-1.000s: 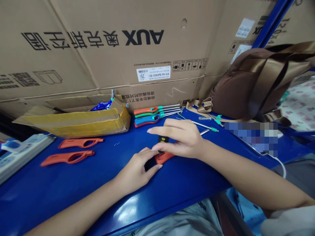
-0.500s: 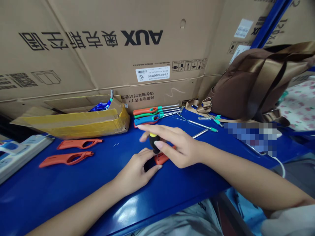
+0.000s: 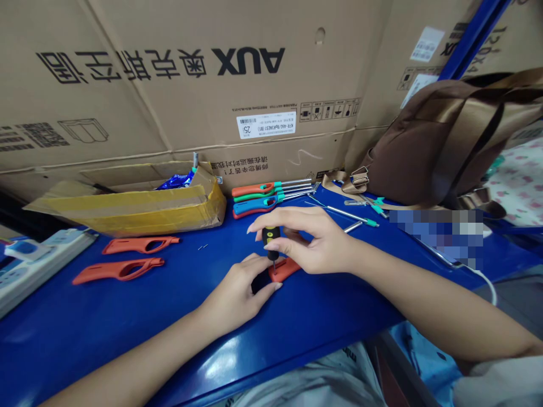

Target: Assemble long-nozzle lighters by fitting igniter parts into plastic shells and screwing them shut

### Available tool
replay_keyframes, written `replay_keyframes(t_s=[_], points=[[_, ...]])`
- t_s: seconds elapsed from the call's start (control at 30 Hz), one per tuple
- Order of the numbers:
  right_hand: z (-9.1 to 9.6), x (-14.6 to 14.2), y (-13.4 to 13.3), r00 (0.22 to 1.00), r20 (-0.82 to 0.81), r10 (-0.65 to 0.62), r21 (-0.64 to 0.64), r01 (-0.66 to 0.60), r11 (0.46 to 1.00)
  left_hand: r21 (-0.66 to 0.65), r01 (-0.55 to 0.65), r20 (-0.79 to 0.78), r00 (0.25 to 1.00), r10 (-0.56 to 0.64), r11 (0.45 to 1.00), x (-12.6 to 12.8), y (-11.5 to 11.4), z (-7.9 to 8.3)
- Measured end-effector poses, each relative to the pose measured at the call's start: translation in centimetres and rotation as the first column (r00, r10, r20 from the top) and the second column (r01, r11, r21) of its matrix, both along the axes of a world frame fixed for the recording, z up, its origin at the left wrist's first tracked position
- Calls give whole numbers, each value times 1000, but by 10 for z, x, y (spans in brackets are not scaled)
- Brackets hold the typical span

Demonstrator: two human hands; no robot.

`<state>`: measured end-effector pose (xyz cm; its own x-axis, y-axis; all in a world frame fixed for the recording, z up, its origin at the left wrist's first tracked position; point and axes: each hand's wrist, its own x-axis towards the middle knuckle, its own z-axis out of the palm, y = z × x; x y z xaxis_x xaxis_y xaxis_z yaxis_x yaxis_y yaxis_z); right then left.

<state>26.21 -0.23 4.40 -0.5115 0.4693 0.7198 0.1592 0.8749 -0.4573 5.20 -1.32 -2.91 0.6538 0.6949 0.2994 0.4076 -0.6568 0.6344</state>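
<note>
A short screwdriver (image 3: 270, 240) with a black and yellow handle stands nearly upright, its tip on the end of an orange lighter (image 3: 286, 270). My right hand (image 3: 324, 240) pinches the handle between thumb and fingers. On the table, my left hand (image 3: 237, 288) steadies that end of the lighter with thumb and fingers. The lighter's far part is hidden behind my right hand. Left of my hands lie two orange lighter casing halves (image 3: 142, 245) (image 3: 121, 270), and two tiny metal pieces (image 3: 202, 247) that look like screws.
Several long-nosed lighters (image 3: 254, 204) lie stacked at the back. Metal tubes with green ends (image 3: 352, 216) are right of them. A taped cardboard box (image 3: 139, 212), a power strip (image 3: 46, 263), a brown backpack (image 3: 407, 147) and a blurred-out phone-like object (image 3: 441, 237) surround the blue table (image 3: 169, 328).
My right hand's fingers have drawn in from reaching across the screwdriver's top to gripping its handle. My left hand stays on the lighter. The view has shifted slightly.
</note>
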Motion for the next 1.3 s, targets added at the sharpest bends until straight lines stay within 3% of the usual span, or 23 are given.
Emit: replay_keyframes(t_s=[0.17, 0.27, 0.37, 0.47, 0.6, 0.7, 0.77, 0.9, 0.97, 1.07, 1.2, 1.3], points=[[-1, 1, 3, 995, 31, -94, 110, 90, 990, 13, 10, 1, 1000, -10, 1000, 1, -1, -1], [2, 4, 9, 996, -17, -89, -28, 88, 996, -7, 19, -22, 1000, -19, 1000, 1, 0, 0], [10, 14, 21, 957, -256, -134, -226, 75, 971, -30, 7, -43, 999, -9, 1000, 0, 1, 3], [20, 32, 36, 868, -425, -256, -267, 150, 952, -60, -34, -106, 994, 28, 998, -7, 3, 11], [23, 64, 52, 817, -448, -363, -316, 236, 919, -46, -79, -312, 948, 61, 996, -20, 4, 31], [14, 87, 63, 726, -509, -463, -442, 241, 864, 27, -67, -467, 882, 72, 997, -14, 3, 43], [3, 98, 71, 595, -537, -598, -642, 171, 747, 54, -31, -504, 862, 54, 998, 2, 2, 46], [-18, 113, 89, 607, -415, -678, -780, 147, 609, 147, 70, -551, 834, 23, 987, 44, 5, 44], [-26, 118, 97, 622, -324, -713, -817, 196, 542, 207, 110, -572, 820, 30, 972, 57, 11, 48], [-34, 125, 106, 648, -150, -747, -824, 336, 456, 214, 179, -583, 812, -22, 960, 58, 32, 68], [-40, 137, 108, 639, 120, -760, -718, 584, 378, 320, 159, -526, 850, 36, 934, 40, 77, 102], [-41, 143, 102, 607, 309, -732, -549, 743, 383, 337, 98, -530, 842, 102, 936, 29, 110, 114]])
